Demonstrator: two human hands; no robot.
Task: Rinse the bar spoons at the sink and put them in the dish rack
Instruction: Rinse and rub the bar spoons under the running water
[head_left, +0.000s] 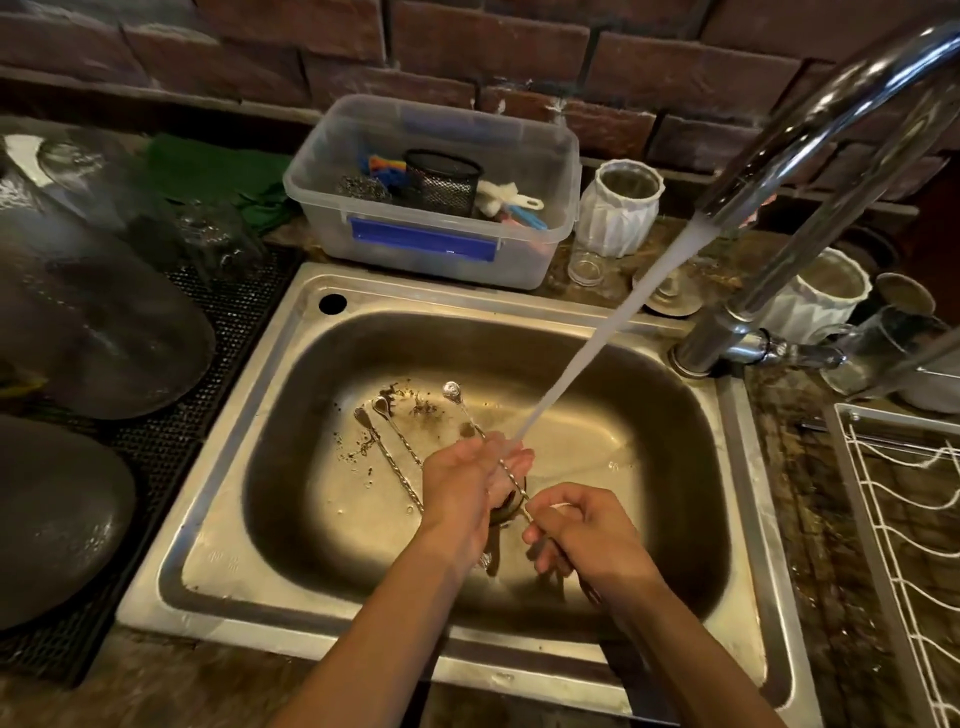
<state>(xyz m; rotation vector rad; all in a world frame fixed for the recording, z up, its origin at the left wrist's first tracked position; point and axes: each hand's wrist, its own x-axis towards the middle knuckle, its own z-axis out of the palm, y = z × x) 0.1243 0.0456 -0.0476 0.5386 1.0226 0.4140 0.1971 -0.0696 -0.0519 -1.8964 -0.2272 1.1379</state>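
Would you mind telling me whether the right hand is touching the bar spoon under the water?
Touching: the head view shows the right hand pinching the bar spoon near its lower end.

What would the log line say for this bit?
stage: rinsing | right hand: pinches twisted metal bar spoon | left hand: rubs it under water | steel sink: two spoons waiting
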